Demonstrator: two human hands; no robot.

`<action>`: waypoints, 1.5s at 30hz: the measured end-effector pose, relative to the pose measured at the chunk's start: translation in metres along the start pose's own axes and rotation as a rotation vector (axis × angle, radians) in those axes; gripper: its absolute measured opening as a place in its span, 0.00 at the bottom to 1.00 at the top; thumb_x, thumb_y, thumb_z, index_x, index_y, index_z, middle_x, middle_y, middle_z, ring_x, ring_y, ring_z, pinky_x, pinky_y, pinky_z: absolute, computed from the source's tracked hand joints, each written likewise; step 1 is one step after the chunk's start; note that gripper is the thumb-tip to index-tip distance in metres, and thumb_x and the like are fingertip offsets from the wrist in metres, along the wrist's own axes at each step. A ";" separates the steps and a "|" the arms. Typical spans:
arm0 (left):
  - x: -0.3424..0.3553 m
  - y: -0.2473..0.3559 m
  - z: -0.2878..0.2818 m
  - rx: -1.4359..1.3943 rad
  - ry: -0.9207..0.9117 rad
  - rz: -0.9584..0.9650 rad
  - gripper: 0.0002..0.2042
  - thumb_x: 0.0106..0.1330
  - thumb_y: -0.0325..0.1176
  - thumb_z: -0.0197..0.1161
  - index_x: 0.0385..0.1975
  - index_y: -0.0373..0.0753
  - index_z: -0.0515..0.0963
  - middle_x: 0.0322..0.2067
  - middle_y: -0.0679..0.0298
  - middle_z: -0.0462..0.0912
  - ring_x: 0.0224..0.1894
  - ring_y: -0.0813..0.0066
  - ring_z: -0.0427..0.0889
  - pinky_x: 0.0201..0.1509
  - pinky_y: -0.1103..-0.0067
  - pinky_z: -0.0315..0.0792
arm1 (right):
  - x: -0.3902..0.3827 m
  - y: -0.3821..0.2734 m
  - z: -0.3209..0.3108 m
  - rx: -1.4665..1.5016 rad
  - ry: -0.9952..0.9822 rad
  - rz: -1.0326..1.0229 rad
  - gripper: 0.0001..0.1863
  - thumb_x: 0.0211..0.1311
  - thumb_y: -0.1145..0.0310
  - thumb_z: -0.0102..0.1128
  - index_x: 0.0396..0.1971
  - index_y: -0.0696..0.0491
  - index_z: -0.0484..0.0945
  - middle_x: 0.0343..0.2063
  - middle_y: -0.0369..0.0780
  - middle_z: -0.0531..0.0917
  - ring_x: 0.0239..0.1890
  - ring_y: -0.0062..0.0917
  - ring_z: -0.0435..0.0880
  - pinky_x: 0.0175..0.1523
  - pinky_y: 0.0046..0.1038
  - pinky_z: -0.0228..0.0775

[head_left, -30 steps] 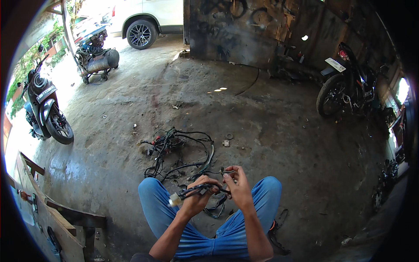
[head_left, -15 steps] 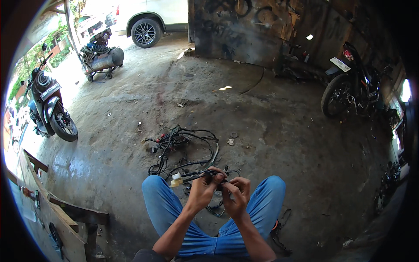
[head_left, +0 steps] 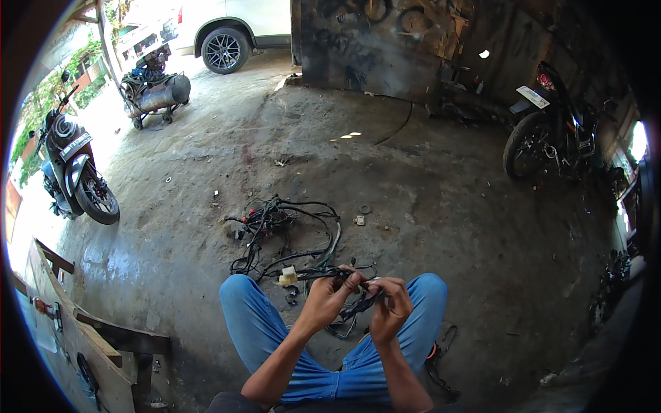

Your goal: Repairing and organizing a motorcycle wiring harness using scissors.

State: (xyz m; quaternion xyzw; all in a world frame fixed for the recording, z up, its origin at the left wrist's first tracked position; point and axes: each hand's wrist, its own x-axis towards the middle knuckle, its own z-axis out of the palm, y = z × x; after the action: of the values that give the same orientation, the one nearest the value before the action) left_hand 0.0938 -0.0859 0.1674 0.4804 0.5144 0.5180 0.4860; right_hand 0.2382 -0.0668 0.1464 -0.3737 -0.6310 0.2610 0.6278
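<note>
A black wiring harness lies looped on the floor in front of me, and one stretch of it rises between my knees. My left hand is closed round that stretch, thumb and fingers pinching it. Beside the left knuckles, a cream-white plug connector sticks out to the left. My right hand grips the harness a little further right, fingertips pinched on it. Between the two hands a short length of it shows, and a dark bundle sags below. Exactly what the fingertips press is too small to make out.
A scooter stands at the left, near an air compressor. A motorcycle is at the far right, and a white car at the back. A wooden bench flanks me at left. Small loose parts lie on the floor.
My right hand has moved to the right, away from the left one, and its fingers have shifted along the harness. The cream-white connector has turned and moved slightly right.
</note>
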 end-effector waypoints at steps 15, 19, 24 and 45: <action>-0.008 -0.015 -0.014 0.175 -0.245 0.312 0.08 0.70 0.33 0.66 0.40 0.36 0.79 0.43 0.59 0.80 0.48 0.68 0.80 0.56 0.69 0.74 | 0.020 0.027 0.002 0.398 -0.477 1.209 0.21 0.76 0.51 0.54 0.29 0.52 0.80 0.15 0.29 0.73 0.11 0.10 0.64 0.16 0.19 0.51; -0.014 -0.015 -0.019 0.193 -0.259 0.084 0.08 0.71 0.33 0.65 0.41 0.34 0.80 0.42 0.57 0.84 0.45 0.69 0.82 0.53 0.72 0.76 | 0.026 0.039 0.001 0.195 -0.756 1.171 0.27 0.77 0.46 0.49 0.28 0.54 0.80 0.12 0.31 0.71 0.09 0.15 0.65 0.14 0.25 0.54; -0.012 -0.035 -0.019 0.096 0.029 0.072 0.12 0.74 0.39 0.63 0.42 0.35 0.78 0.31 0.68 0.80 0.38 0.79 0.78 0.47 0.79 0.73 | 0.031 0.023 -0.008 0.125 -0.535 0.975 0.20 0.78 0.53 0.50 0.45 0.56 0.83 0.17 0.31 0.77 0.17 0.14 0.72 0.22 0.20 0.63; -0.057 -0.023 -0.055 -0.130 0.006 -0.485 0.17 0.75 0.45 0.61 0.38 0.34 0.82 0.20 0.73 0.74 0.20 0.86 0.70 0.24 0.82 0.63 | -0.075 -0.008 0.020 -0.036 -0.320 -0.042 0.13 0.56 0.79 0.69 0.42 0.53 0.84 0.42 0.39 0.81 0.44 0.37 0.83 0.49 0.35 0.75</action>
State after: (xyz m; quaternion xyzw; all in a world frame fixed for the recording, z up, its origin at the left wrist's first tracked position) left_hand 0.0427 -0.1467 0.1441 0.3090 0.5816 0.4200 0.6244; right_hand 0.2118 -0.1288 0.1069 -0.3253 -0.7353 0.2926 0.5176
